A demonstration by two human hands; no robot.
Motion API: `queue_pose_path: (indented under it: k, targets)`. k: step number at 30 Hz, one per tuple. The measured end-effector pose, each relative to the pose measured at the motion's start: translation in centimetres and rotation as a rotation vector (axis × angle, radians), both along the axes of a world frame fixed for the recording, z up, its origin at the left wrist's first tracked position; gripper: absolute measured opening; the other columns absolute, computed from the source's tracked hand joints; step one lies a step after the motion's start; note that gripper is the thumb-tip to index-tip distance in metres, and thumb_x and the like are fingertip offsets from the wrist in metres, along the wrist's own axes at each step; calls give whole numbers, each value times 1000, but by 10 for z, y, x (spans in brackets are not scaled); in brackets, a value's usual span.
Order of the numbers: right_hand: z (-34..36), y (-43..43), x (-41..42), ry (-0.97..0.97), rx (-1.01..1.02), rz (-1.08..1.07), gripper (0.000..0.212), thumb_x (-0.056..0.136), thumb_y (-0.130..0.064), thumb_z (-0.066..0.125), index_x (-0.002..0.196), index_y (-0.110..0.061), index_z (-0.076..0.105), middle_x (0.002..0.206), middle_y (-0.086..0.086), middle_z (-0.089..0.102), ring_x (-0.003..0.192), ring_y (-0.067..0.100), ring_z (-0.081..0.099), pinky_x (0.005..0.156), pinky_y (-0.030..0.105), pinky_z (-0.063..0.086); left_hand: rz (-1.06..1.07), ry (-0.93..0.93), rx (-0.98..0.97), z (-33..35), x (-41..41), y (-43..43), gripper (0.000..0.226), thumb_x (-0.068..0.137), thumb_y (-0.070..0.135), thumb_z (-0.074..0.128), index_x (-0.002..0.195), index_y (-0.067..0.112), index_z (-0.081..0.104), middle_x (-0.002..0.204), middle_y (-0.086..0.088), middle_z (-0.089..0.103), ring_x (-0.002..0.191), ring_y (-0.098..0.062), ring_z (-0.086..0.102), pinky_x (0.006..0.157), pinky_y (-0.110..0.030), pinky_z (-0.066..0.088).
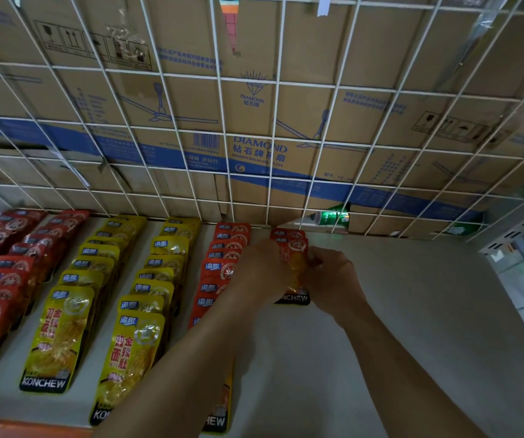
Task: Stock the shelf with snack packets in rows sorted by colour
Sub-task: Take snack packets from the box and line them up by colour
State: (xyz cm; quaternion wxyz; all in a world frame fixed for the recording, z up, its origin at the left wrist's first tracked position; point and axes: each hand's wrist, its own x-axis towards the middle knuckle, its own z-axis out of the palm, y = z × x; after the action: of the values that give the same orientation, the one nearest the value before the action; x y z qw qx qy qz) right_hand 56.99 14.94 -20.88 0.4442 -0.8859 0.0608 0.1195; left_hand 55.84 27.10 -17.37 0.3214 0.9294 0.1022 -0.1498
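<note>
At the centre of the frame, the left hand (262, 273) and right hand (333, 278) each pinch a side of one orange-red packet (295, 268), laying it on the short newest row (289, 237) at the back of the shelf (380, 327). Next, it likely wants setting down overlapped and square with the neighbour row (222, 263). Yellow rows (96, 273) and dark red rows (11, 257) fill the left. Cardboard boxes (254, 121) behind the wire grid (273, 147) look shut, their contents unseen.

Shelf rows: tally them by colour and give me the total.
Dark red rows: 2
Yellow rows: 2
Bright red rows: 2, one short, its front packet held by the left hand and right hand
Total: 6
</note>
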Motion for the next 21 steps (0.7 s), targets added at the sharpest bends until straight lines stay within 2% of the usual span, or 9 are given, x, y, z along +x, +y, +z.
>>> queue_pose_path:
  k: [2,4,6,8,10,13,15,18,21]
  targets:
    - [5,-2,-4,23,9,-1,32,92,-7,44,63,-14,57,58,-1,51,48,11,41,45,20,32,-17,-70,18,7,-2,4,23,100,15,43,114,4,57,113,-11,62,97,-22,60,82,-27,46]
    - [8,-4,-6,29,32,-27,23,92,-3,41,89,4,63,72,17,60,55,16,46,51,26,35,-24,-153,39,16,-6,10,17,99,14,41,99,7,57,102,-7,63,92,-20,59,74,-22,39]
    - [13,-6,-9,19,42,-42,25,94,-2,41,107,10,59,96,25,64,62,18,50,55,28,39,-34,-217,98,22,-12,23,17,98,14,41,90,11,56,94,-4,61,94,-20,59,71,-22,37]
    - [24,-4,-13,-18,-20,8,27,96,-7,45,116,-1,62,109,12,65,72,13,55,63,25,43,-43,-290,160,28,-17,38,21,98,16,42,104,8,61,105,-7,63,101,-23,59,82,-30,45]
    - [33,2,-16,-128,-120,84,34,97,-13,49,130,-13,58,123,8,59,99,19,58,80,24,43,-35,-310,207,33,-25,54,29,99,20,43,121,10,59,119,-7,61,111,-26,57,92,-35,46]
    - [45,25,-18,-327,-272,283,46,94,-31,42,135,-12,54,128,14,56,120,34,50,102,37,40,10,-348,335,41,-46,80,33,97,28,46,125,15,57,123,-7,60,115,-31,55,92,-39,46]
    - [52,45,-21,-352,-317,389,61,89,-45,31,142,-18,46,143,13,46,135,36,37,110,48,32,54,-360,416,45,-66,98,43,90,33,44,125,14,59,122,-10,62,112,-35,57,89,-43,49]
    - [62,79,-32,-342,-375,531,54,98,-45,33,148,-25,33,156,4,26,145,35,15,117,47,18,94,-307,499,45,-98,125,57,84,41,40,134,16,55,125,-11,61,114,-36,57,91,-47,48]
    - [67,115,-49,-420,-366,643,55,95,-47,31,145,-22,36,151,6,30,142,37,18,113,50,25,143,-267,564,49,-128,148,63,86,52,29,130,16,57,124,-11,61,114,-36,57,90,-51,48]
